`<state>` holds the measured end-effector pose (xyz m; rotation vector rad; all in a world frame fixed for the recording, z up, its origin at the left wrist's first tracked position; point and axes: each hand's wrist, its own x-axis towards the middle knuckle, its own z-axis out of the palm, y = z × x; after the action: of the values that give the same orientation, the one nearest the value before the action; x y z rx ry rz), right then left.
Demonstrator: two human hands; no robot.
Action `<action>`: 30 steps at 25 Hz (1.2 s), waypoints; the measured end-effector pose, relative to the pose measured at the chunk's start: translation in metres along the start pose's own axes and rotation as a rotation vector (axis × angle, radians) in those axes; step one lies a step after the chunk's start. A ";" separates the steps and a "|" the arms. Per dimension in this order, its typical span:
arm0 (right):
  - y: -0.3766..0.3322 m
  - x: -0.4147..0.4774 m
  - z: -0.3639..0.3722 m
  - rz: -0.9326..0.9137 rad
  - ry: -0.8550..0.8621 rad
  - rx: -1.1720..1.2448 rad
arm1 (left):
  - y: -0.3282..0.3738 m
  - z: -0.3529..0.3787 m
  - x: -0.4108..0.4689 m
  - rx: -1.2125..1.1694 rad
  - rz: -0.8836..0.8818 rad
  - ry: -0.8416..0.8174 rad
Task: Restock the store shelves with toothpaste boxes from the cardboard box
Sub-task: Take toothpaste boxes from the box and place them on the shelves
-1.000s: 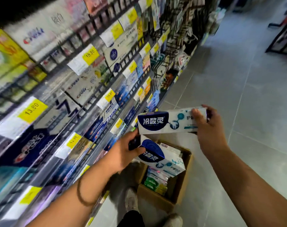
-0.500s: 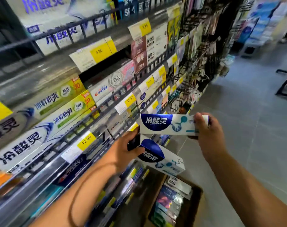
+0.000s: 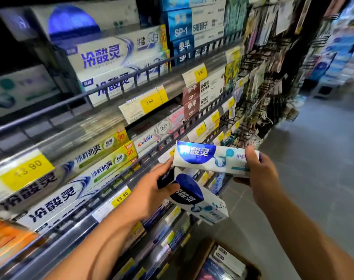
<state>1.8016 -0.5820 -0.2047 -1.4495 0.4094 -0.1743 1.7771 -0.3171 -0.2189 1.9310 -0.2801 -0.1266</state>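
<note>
Left hand (image 3: 152,191) clenched on lower toothpaste box (image 3: 200,201); right hand (image 3: 260,174) grasping upper toothpaste box (image 3: 210,156), near shelves (image 3: 103,91), above cardboard box (image 3: 204,257).

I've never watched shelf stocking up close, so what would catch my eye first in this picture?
Probably the two white-and-blue toothpaste boxes in mid-frame: the right hand holds the upper box level, and the left hand grips the lower box, which tilts downward. Next, the yellow price tags along the shelf rails at left, and the open cardboard box on the floor at the bottom edge.
</note>
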 end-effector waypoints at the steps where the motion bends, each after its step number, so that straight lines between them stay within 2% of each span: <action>1: -0.005 0.004 0.001 0.007 -0.027 0.001 | 0.006 -0.001 0.000 -0.026 0.000 0.008; 10: -0.076 0.028 0.013 -0.034 -0.360 -0.072 | 0.062 -0.001 -0.021 -0.131 -0.016 0.269; 16: -0.115 0.020 0.028 -0.229 -0.472 -0.152 | 0.097 -0.009 -0.035 -0.083 0.011 0.415; 19: -0.128 0.018 0.042 -0.214 -0.568 -0.076 | 0.111 -0.018 -0.045 -0.071 0.023 0.473; 23: -0.143 0.011 0.061 -0.085 -0.697 0.153 | 0.126 -0.030 -0.061 -0.055 0.030 0.503; 26: -0.154 -0.002 0.080 -0.125 -0.763 0.147 | 0.132 -0.042 -0.079 -0.065 0.021 0.564; 30: -0.157 -0.024 0.106 -0.189 -0.790 0.020 | 0.140 -0.062 -0.108 -0.021 0.023 0.646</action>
<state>1.8396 -0.4947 -0.0393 -1.4139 -0.3726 0.2450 1.6672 -0.2824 -0.0710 1.8406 0.1317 0.5008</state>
